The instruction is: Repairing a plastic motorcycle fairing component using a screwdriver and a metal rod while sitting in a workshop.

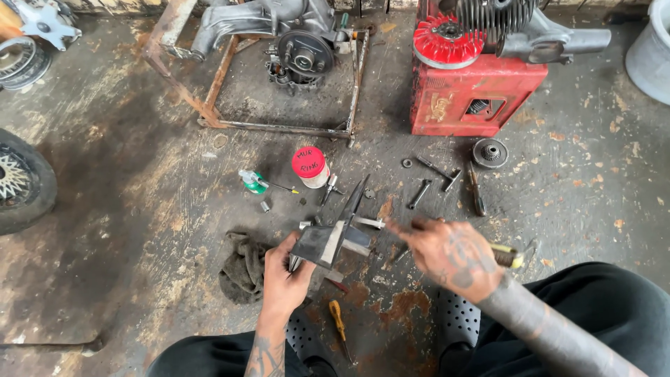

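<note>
My left hand grips a dark metal bracket with flat plates and a bolt sticking out to the right, held just above the stained floor. My right hand is blurred and holds a tool with a yellow and black handle; its fingers reach toward the bracket's bolt end. A dirty rag lies just left of my left hand. A yellow-handled screwdriver lies on the floor between my knees.
Loose bolts, a washer, a round gear, a red-lidded jar and a small green bottle lie ahead. Beyond stand a rusty frame with an engine, a red crate bearing another engine, and a wheel at left.
</note>
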